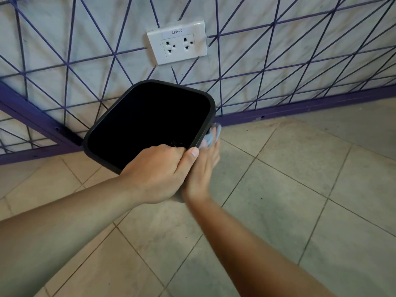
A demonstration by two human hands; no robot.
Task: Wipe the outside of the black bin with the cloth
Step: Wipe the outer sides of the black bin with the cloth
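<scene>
Left hand [156,170] gripped the near rim of the black bin [102,125] at the floor's [278,189] far edge by the wall [300,50], while the right hand [201,174], fingers straight, pressed the cloth [212,136] against its right outer side, where firm overlapping strokes would likely serve best.

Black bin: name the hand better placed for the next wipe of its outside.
Right. The right hand presses the cloth against the outer side of the black bin; the left hand grips the rim.

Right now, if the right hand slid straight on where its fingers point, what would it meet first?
Likely the purple skirting rail, just beyond the cloth the right hand presses on the black bin; depth unclear.
</scene>
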